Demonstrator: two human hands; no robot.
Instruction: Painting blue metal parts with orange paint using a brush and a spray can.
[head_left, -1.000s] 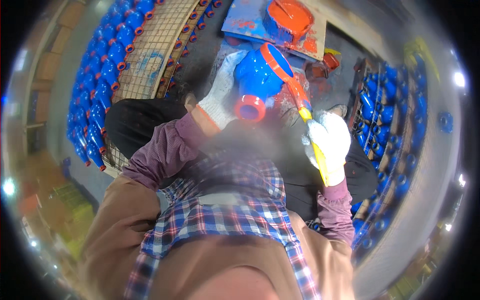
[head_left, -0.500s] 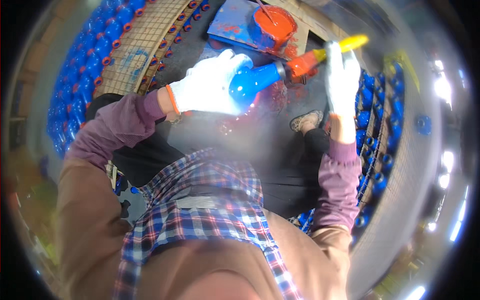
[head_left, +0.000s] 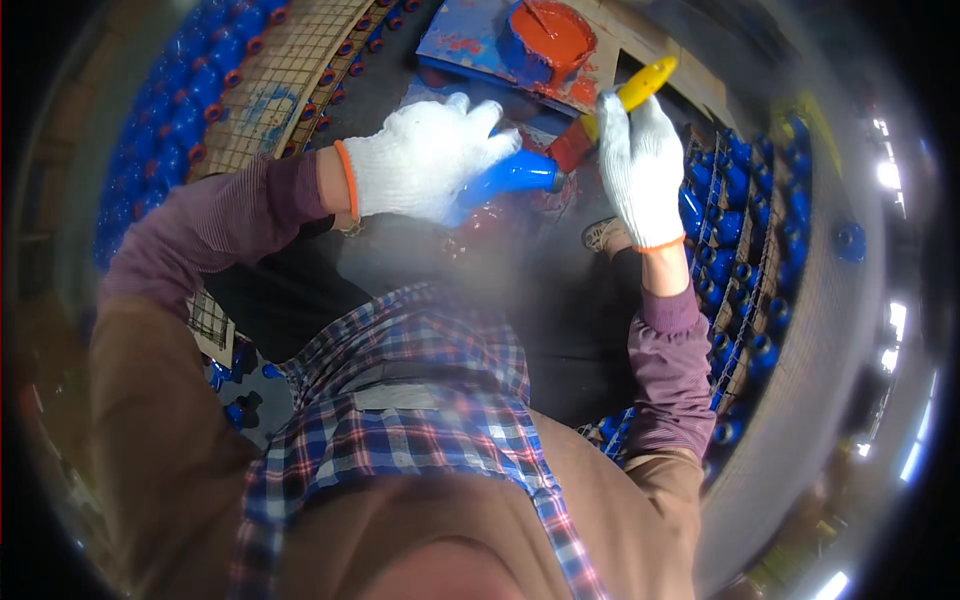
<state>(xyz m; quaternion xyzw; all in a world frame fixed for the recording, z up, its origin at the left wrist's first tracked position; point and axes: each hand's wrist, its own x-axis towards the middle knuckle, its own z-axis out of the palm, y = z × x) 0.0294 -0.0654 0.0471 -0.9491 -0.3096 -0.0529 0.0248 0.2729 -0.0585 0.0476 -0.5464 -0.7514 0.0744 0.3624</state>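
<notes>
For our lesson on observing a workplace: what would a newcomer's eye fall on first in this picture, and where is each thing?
At top centre, two white-gloved hands meet: the left hand clasps a blue part while the right hand holds a yellow-handled brush against its red-painted end. Just above sits a pot of orange-red paint on a blue-smeared board. Rows of blue parts fill racks at both sides.

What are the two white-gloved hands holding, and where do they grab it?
The left hand wraps around the body of a blue part. The right hand grips a paintbrush by its yellow handle, bristle end at the part's tip.
</notes>
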